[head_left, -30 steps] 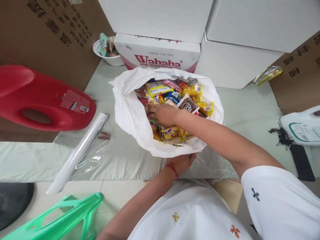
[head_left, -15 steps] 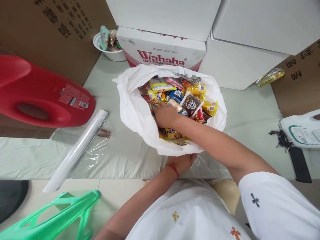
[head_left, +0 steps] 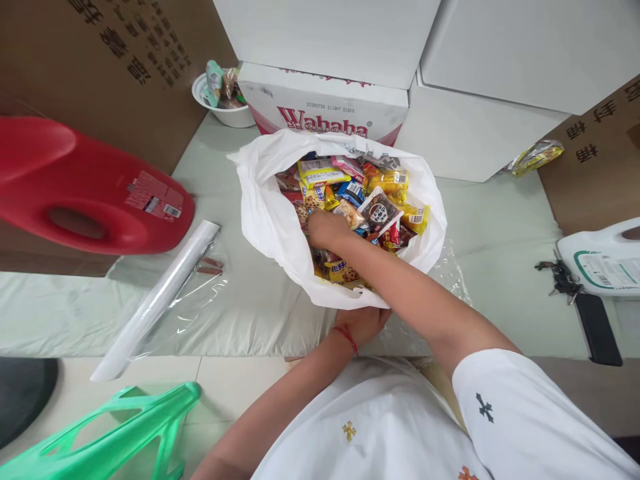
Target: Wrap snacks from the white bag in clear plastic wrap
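Observation:
A white plastic bag stands wide open on the covered table, full of small wrapped snacks. Down inside it, toward the left, my right hand is closed among the packets. Its fingertips are mostly hidden, so what they pinch cannot be made out. Yellow cookie packets lie just below that hand, and a dark square packet with a clear edge is to its right. My left hand, with a red cord at the wrist, grips the bag's near side from below; the bag partly covers its fingers.
A red jug and a clear plastic film roll are on the left. Behind the bag stand a Wahaha carton and a white bowl. Keys, a black phone and a white jug are at right. A green stool stands below.
My right hand stays in the bag, its forearm and sleeve shifted slightly left. The bag's right and near rim moved a little inward. My left hand holds its place.

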A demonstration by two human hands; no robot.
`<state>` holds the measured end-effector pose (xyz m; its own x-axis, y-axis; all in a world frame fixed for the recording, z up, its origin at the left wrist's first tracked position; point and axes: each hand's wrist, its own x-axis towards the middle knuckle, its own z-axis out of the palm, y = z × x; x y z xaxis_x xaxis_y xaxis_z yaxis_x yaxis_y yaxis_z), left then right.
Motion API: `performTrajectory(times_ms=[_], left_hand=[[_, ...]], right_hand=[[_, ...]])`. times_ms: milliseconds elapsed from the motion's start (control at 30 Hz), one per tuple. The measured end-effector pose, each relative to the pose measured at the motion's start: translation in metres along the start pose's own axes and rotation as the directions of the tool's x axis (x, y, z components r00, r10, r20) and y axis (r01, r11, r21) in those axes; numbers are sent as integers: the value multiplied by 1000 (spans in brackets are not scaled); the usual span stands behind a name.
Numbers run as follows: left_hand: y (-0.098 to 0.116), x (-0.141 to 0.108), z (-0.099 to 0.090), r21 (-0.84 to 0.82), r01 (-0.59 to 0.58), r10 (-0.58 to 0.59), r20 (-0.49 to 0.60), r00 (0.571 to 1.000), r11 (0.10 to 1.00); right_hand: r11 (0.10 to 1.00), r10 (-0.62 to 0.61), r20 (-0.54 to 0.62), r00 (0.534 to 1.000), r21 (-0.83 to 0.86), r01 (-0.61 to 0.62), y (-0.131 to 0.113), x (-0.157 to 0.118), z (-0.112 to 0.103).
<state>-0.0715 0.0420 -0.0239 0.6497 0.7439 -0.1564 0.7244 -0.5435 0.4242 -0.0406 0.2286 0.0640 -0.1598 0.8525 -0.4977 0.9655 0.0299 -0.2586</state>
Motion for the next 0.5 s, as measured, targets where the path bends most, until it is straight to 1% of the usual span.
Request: performTrajectory(times_ms=[100, 233, 367, 433, 500], left_hand=[[0, 0, -1, 4, -4, 4, -8, 1000, 1000], [0, -3, -2, 10, -13, 14, -58, 998, 1000], [1, -6, -2, 11, -34, 35, -99, 994, 999], [1, -6, -2, 22, -37, 40, -106, 994, 999], [2, -6, -3, 37, -17, 20, -99, 995, 999]], right_hand=[[998, -55, 23, 998, -1, 55, 1, -1, 3], [985, -168, 22, 986, -22, 168, 21, -5, -5], [982, -178, 26, 984, -57, 179, 40, -6, -18], [977, -194, 65, 979, -80, 199, 40, -8, -20], [970, -209, 119, 971, -101, 222, 33, -11, -16]])
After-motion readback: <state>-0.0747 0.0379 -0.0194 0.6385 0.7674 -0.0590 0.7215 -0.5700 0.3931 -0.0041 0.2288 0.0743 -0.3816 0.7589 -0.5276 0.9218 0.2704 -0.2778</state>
